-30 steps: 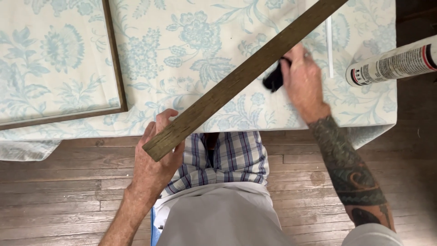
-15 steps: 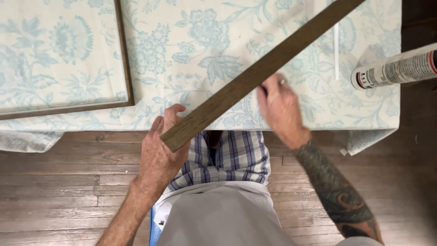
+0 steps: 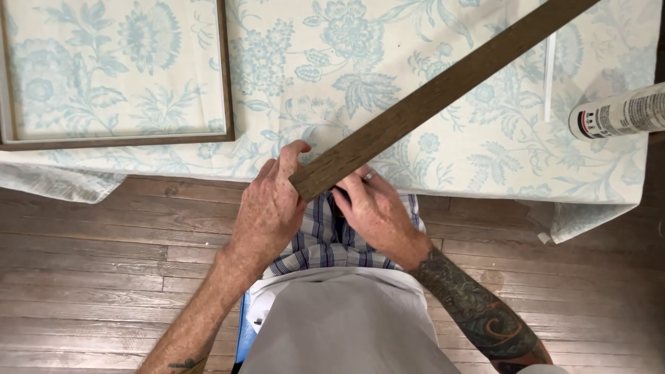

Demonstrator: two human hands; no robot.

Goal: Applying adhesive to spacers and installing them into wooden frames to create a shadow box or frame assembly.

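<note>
A long dark wooden strip (image 3: 443, 93) runs diagonally from the upper right down to my body, above a table draped in a pale floral cloth (image 3: 485, 159). My left hand (image 3: 267, 208) grips the strip's near end, thumb on top. Just to its right, my right hand (image 3: 377, 215) presses against the strip's lower edge. Its fingers are curled on a small dark pad (image 3: 341, 194) that is mostly hidden.
A dark-framed panel (image 3: 225, 83) covered in the same floral fabric lies at the table's left. A white tube with a printed label (image 3: 620, 114) lies at the right edge, a thin white stick (image 3: 549, 76) beside it. Wooden floorboards (image 3: 104, 277) lie below.
My right hand has slid with the dark pad down the strip from its far part to the near end, beside my left hand. The left hand keeps its grip.
</note>
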